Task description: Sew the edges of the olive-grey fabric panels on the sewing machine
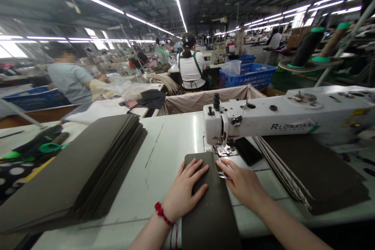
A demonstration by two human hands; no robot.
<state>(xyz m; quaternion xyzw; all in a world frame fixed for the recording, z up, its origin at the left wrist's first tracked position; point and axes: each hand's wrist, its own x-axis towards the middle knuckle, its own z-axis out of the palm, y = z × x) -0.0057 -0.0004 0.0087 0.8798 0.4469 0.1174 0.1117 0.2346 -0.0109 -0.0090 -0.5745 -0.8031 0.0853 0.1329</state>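
My left hand (187, 189) lies flat with fingers spread on a dark olive-grey fabric panel (209, 218). The panel is long, with its far end just before the presser foot (225, 150) of a white sewing machine (258, 119). At the panel's right edge, my right hand (244, 183) has its fingers closed around a small shiny metal tool (223, 172), whose exact kind is partly hidden by the fingers. A black phone (248, 151) rests on the table behind the right hand.
A thick stack of dark panels (76, 164) stands at the left. More panels (313, 168) with pale edges lie under the machine arm at the right. Thread cones (307, 49) stand beyond it. Blue baskets (249, 74) and a seated person (191, 66) are ahead.
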